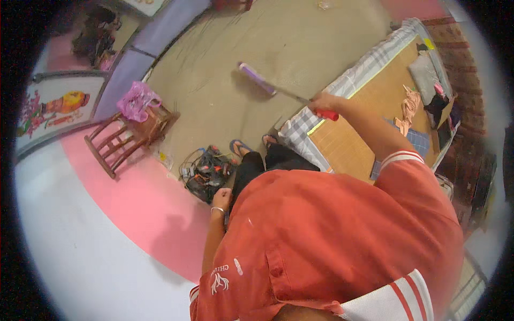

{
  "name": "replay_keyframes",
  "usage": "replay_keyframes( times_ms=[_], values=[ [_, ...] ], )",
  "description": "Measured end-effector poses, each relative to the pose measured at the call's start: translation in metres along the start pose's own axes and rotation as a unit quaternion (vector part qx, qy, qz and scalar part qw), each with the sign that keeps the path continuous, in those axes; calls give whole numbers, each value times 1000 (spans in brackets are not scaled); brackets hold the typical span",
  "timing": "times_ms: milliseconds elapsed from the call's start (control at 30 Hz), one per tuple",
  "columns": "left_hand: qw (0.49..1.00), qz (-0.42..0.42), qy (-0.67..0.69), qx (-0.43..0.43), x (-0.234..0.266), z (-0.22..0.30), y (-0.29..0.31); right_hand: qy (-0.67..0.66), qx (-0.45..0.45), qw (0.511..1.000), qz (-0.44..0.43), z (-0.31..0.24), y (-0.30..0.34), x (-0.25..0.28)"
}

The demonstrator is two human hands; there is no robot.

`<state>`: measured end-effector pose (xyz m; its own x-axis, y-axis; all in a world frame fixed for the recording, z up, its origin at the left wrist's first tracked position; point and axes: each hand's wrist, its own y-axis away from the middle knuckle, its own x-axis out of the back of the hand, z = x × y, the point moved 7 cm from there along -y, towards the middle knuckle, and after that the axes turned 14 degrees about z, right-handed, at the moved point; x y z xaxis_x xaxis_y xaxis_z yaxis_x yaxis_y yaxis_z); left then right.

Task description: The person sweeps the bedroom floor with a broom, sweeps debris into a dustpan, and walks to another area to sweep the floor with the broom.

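Note:
My right hand [324, 104] is wrapped round the red-gripped handle of a broom [258, 80], with the arm stretched out over the corner of a bed. From the hand the thin handle runs left to a long purple and pale head, slightly blurred, at floor level. Low by my left thigh hangs my left hand [221, 199], its fingers curled and no object visible in them. A white band circles that wrist. Beside this hand, a dark heap of cables and small parts [209, 170] lies on the floor, close to my sandalled feet [242, 147].
To the right stands the bed [342, 139] with a woven mat, checked edging and crumpled cloths [409, 109]. A wooden chair [134, 131] bearing a pink plastic bag [138, 100] is at the left, near the pink and white wall [123, 198]. Framed pictures [61, 107] line that wall.

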<state>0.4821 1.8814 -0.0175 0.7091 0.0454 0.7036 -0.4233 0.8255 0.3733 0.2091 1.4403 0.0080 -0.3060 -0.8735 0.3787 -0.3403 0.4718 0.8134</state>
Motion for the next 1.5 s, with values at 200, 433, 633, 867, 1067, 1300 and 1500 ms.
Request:
replay_keyframes(
  times_ms=[200, 433, 633, 867, 1067, 1300, 1500],
  values=[
    [988, -94, -69, 101, 6, -9, -25, -67, -107, 980, -153, 49, 19, -76],
    [965, 35, 177, 192, 44, 22, -53, 117, -85, 988, -51, 35, -15, -30],
    [986, -26, 97, 133, 50, -9, -68, 146, -49, 985, 81, -11, -19, 62],
    [972, -164, 24, 165, 88, -85, -135, 209, 38, 976, 36, -97, -14, 5],
    [981, -31, 65, 181, 156, -101, -228, -251, -130, 948, -148, -175, -43, -150],
    [948, -50, 179, 257, 187, -54, -278, -312, -172, 915, -191, -211, -132, -198],
    [978, -144, 37, 143, 167, -46, -283, -531, -179, 822, -103, -124, -149, -65]
  ],
)
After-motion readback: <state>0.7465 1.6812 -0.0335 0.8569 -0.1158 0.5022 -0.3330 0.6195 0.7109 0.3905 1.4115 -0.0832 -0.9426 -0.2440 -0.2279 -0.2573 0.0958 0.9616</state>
